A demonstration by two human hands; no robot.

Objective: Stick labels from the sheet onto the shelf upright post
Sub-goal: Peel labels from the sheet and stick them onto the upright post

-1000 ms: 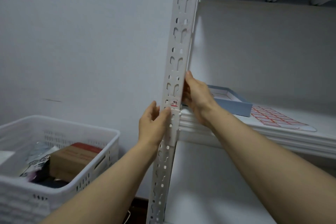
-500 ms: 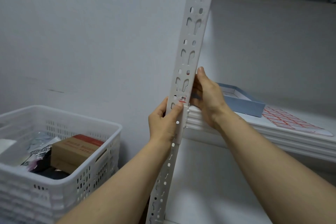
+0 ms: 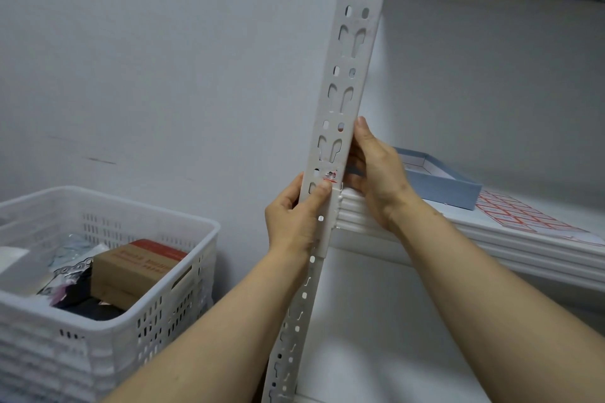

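Fingers of the left hand (image 3: 294, 222) and right hand (image 3: 376, 173) curl round the white perforated metal post (image 3: 361, 75), one small red-printed label (image 3: 330, 175) stuck, more waiting on the red-gridded paper sheet (image 3: 523, 216) far right.

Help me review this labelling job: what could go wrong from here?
1. The label seems to sit over a hole in the post, so it may wrinkle or stick poorly there.
2. The left hand has its thumb at the label's lower edge; a slip could skew or lift it.

No text reads clearly: print on the red-topped brown cardboard box (image 3: 131, 268) and the small red-marked label (image 3: 330, 175) on the white perforated metal post (image 3: 358, 20) is blurred.
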